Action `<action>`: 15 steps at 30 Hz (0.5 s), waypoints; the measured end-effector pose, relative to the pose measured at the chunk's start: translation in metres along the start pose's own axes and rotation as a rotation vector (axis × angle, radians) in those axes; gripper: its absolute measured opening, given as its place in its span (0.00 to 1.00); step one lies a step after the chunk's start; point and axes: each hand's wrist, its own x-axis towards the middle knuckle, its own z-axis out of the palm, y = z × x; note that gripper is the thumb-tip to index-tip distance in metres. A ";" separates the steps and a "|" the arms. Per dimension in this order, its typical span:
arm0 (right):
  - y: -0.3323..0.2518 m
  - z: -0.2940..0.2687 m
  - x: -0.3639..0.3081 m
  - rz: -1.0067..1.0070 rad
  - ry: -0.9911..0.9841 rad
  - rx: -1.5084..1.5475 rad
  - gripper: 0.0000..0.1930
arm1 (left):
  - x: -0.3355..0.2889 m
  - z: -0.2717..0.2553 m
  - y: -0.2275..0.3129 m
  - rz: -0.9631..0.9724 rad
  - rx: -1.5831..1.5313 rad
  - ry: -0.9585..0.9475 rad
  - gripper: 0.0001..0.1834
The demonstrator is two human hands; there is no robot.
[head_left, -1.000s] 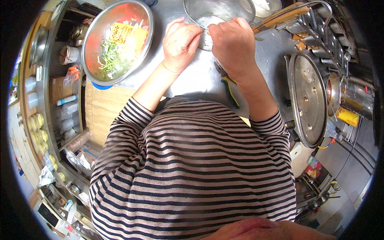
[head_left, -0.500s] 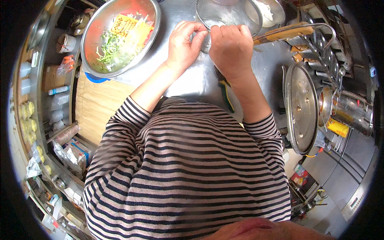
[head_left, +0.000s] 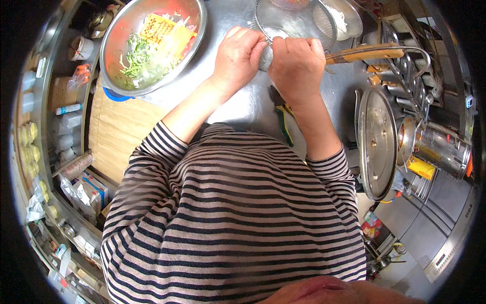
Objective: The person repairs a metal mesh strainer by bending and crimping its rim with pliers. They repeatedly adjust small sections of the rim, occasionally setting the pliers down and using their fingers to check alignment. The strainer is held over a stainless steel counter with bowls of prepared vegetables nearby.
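Both hands meet at the near edge of a wire mesh strainer [head_left: 324, 23] on the steel table. My left hand [head_left: 238, 55] is closed in a pinch, thumb against the forefinger, at a thin edge or wire too small to make out. Close beside it, my right hand [head_left: 296, 63] is curled shut at the strainer's edge, its fingers turned down and hidden. From behind the right hand a wooden handle [head_left: 362, 53] with a bent metal hook sticks out to the right. A pair of pliers [head_left: 284, 124] with green and yellow grips lies partly under my right forearm.
At the left stands a large steel bowl [head_left: 109, 63] with shredded green vegetables [head_left: 136, 55] and an orange-yellow grater [head_left: 159, 30]. A smaller bowl [head_left: 352, 23] with something white is at the back right. A round metal lid [head_left: 377, 147] stands by the table's right edge.
Both hands stay at the strainer's edge, with slight shifts of the fingers. The whole view has turned slightly.
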 end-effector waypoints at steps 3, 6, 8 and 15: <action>-0.001 0.000 0.000 0.011 -0.027 -0.015 0.05 | -0.001 0.003 0.001 0.028 -0.011 0.056 0.05; -0.002 -0.001 0.001 0.020 -0.036 -0.017 0.05 | -0.002 0.004 0.002 0.039 -0.034 0.079 0.05; -0.002 -0.001 0.001 0.025 -0.037 -0.011 0.05 | -0.003 0.005 0.003 0.045 -0.040 0.081 0.06; -0.003 -0.004 0.003 0.010 -0.030 -0.012 0.05 | -0.004 0.004 0.006 0.068 -0.046 0.043 0.08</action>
